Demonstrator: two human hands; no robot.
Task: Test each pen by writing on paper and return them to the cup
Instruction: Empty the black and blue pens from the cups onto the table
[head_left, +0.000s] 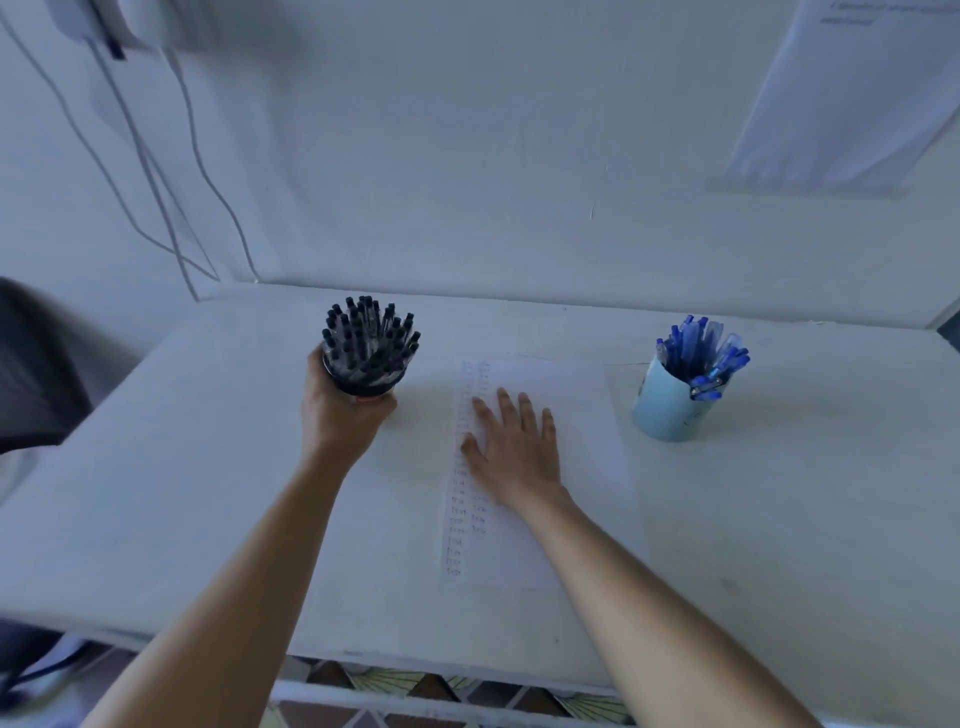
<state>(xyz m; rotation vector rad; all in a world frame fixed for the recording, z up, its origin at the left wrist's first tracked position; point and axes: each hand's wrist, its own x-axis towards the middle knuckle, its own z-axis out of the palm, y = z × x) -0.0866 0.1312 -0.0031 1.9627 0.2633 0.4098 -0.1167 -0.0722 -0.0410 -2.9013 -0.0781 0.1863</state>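
A dark cup (370, 382) packed with several black pens (370, 335) stands on the white table, left of centre. My left hand (340, 410) grips this cup from the near side. A white sheet of paper (582, 447) with columns of small written marks lies in the middle. My right hand (514, 447) rests flat on the paper, fingers straight and spread, holding no pen. At the right stands a light blue cup (667, 408) filled with several blue pens (701, 353).
The white table (208, 493) meets a white wall at the back. Cables (156, 171) hang down the wall at the left. A printed sheet (841, 98) hangs on the wall at upper right. A dark chair (36, 364) sits at the left edge.
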